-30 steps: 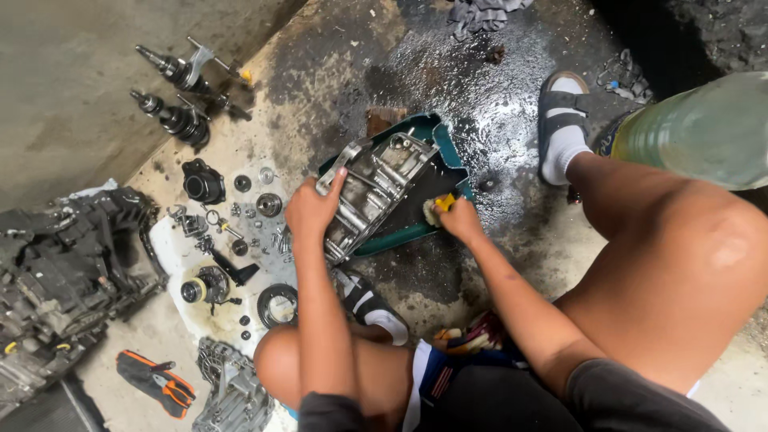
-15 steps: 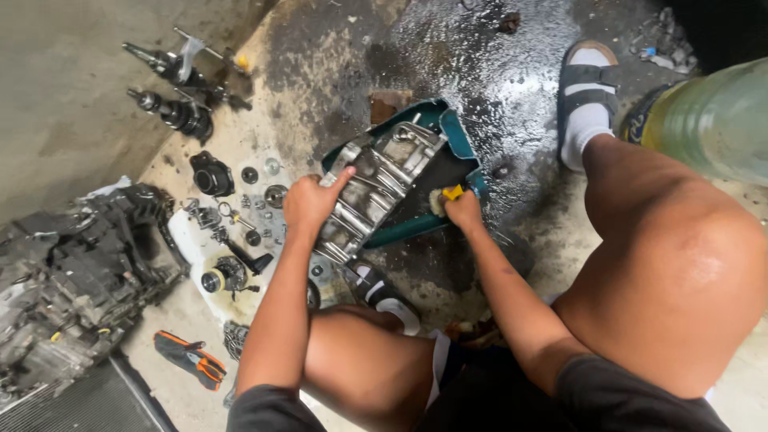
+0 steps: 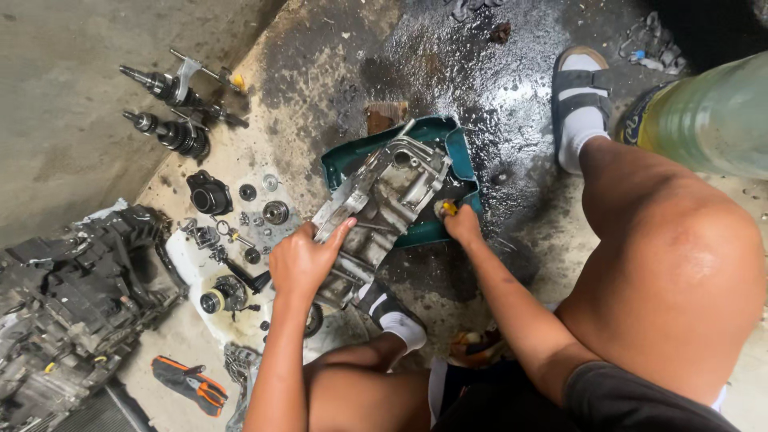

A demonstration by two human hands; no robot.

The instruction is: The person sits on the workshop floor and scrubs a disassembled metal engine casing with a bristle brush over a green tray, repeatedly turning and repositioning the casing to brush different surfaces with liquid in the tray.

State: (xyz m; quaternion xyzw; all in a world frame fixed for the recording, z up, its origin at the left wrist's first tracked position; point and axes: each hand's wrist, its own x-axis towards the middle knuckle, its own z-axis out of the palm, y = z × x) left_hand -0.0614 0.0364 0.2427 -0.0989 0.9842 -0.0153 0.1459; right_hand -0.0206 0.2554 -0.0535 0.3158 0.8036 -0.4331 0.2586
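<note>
A grey metal gearbox casing (image 3: 382, 210) lies tilted in a teal plastic basin (image 3: 458, 144) on the wet, oily floor. My left hand (image 3: 304, 260) grips the casing's near left edge. My right hand (image 3: 462, 226) holds a small yellow brush (image 3: 446, 209) against the casing's right side, inside the basin. I am squatting, with a sandalled foot (image 3: 580, 104) at the upper right and another sandalled foot (image 3: 390, 314) just below the casing.
Two gear shafts (image 3: 172, 108) lie at the upper left. Loose bearings, rings and small parts (image 3: 248, 216) are spread left of the basin. A large dark engine assembly (image 3: 72, 296) sits at the left. Orange-handled pliers (image 3: 192, 384) lie at the bottom left. A plastic bottle (image 3: 708, 120) is at the right edge.
The view shifted and the casing now sits nearer the middle. My left hand slid down the casing's left edge. My right hand stays at its right side with the brush.
</note>
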